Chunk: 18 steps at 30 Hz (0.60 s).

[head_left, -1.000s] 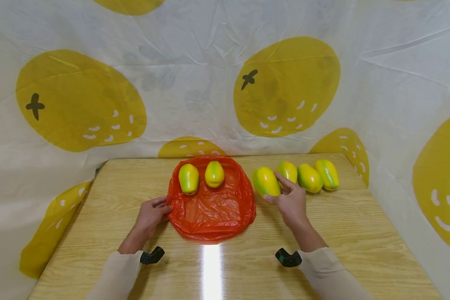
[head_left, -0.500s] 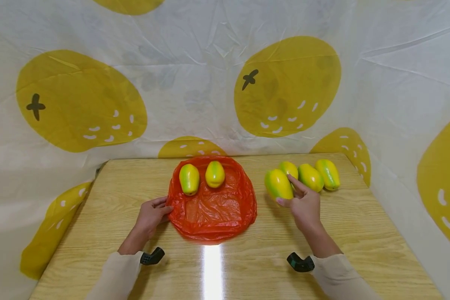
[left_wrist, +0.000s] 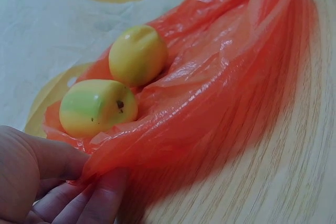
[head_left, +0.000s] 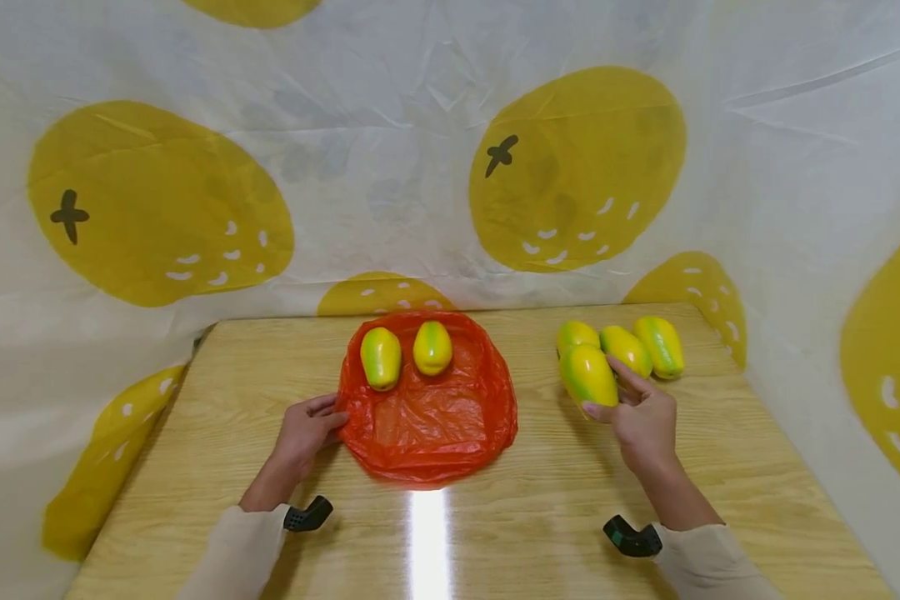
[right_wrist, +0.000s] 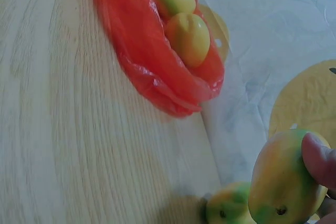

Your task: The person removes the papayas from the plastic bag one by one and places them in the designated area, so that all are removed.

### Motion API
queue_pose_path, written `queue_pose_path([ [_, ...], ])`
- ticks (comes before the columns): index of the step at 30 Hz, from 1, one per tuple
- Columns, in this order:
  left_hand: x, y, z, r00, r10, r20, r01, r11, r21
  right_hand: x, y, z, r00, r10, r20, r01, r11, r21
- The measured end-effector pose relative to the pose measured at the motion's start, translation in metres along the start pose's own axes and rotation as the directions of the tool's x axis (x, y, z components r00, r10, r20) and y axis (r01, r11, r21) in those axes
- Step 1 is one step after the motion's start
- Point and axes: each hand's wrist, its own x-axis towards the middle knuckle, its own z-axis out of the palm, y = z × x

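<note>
Left hand (head_left: 305,431) is pinching the near-left rim of the crumpled red plastic bag (head_left: 429,417), pinning it open. Right hand (head_left: 640,414) is gripping one yellow-green mango (head_left: 588,375), near three others (head_left: 626,348). Advisable: carry it low and seat it in the bag beside the two bagged mangoes (head_left: 405,353).

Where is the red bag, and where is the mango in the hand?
red bag (head_left: 427,421), head view, on its crinkled middle.
held mango (head_left: 588,375), head view, on its yellow-green side.
right hand (head_left: 642,421), head view, on its back.

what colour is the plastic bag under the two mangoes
Orange-red and translucent plastic bag; clearest in the left wrist view.
</note>
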Motion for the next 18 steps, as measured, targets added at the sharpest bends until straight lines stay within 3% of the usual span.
queue_pose_path([
  [10, 0.001, -0.001, -0.001, 1.0, 0.009, 0.004, -0.009, 1.0, -0.019, 0.0, 0.005, -0.02, 0.999, 0.044, -0.029, -0.044, 0.999, 0.02],
  [18, 0.001, -0.001, -0.001, 1.0, 0.017, 0.01, -0.017, 0.999, -0.027, 0.003, 0.009, -0.035, 0.993, 0.064, -0.101, -0.064, 0.998, 0.0],
])
